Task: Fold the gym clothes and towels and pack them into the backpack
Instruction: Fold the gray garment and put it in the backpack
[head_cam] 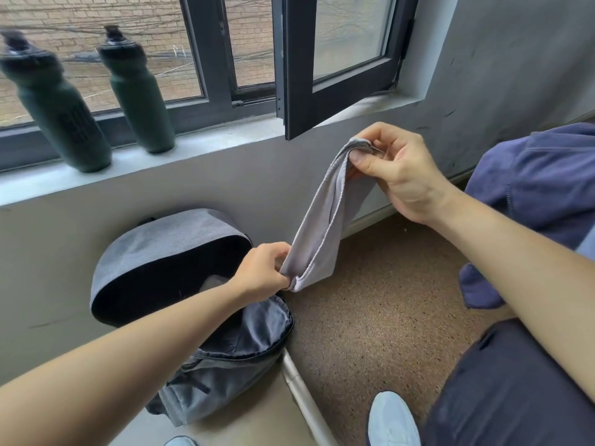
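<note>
The left hand (pixel 264 268) and right hand (pixel 396 169) each pinch an end of the grey towel (pixel 322 220), holding it taut in the air to fold, just above the open backpack (pixel 167 249) awaiting it below.

Grey towel (pixel 325 217): thin soft cloth, matt, stitched hem along the edge. Backpack (pixel 167 249): grey woven fabric outside, matt and slightly fuzzy; lining (pixel 257 329) darker, smoother, faint sheen. Blue garment (pixel 541 188): matt cloth, visible seams. Dark green bottle (pixel 58 114) and second bottle (pixel 138 91): plastic by appearance, dull satin finish. Window frame (pixel 299 101): dark, smooth, semi-matt. Sill (pixel 209 141): pale, smooth, light sheen. Wall (pixel 483 75): grey paint, matt, scuffed. Floor (pixel 370 317): brown, speckled, rough-looking.
</note>
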`<action>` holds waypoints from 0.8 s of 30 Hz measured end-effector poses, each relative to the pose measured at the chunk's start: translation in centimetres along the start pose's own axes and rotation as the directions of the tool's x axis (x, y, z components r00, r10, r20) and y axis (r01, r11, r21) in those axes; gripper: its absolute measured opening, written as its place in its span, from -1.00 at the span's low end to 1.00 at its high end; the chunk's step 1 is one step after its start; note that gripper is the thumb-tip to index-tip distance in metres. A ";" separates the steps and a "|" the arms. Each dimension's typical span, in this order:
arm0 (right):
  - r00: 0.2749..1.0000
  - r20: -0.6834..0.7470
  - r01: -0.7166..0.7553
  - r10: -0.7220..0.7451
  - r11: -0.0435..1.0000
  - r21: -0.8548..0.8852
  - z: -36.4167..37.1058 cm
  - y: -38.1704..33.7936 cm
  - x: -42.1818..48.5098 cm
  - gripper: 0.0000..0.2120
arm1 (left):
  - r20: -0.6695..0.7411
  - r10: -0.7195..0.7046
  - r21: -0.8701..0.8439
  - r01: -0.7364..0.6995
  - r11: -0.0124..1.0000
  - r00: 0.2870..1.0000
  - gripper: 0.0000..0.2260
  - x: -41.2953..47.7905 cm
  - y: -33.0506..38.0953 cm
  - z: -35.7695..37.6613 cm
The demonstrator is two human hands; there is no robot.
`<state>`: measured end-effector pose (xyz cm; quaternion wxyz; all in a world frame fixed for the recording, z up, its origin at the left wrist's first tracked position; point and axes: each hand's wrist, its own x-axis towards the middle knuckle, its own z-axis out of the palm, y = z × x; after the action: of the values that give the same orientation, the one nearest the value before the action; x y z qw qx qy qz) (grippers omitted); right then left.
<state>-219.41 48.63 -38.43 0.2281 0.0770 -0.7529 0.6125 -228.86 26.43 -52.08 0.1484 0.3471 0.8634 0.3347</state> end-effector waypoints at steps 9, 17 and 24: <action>0.998 -0.044 -0.039 0.036 0.995 -0.090 -0.9 1.3 0.2 -0.91 | -0.155 0.025 0.507 0.058 0.860 0.988 -0.51 0.3 -0.6 0.3; 0.962 -0.200 -0.228 0.186 0.951 -0.209 -3.4 5.4 0.8 -0.88 | -0.111 -0.072 0.515 0.120 0.849 0.991 -0.86 0.5 -1.7 -2.9; 0.946 -0.264 -0.293 0.190 0.850 -0.438 -3.6 7.5 1.4 -0.92 | -0.021 -0.176 0.321 0.174 0.931 0.984 -0.77 1.2 -2.9 -4.9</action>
<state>-222.74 54.08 -43.89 0.2391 -0.1418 -0.8542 0.4393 -233.60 23.35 -50.50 0.1224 0.2897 0.9332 0.1738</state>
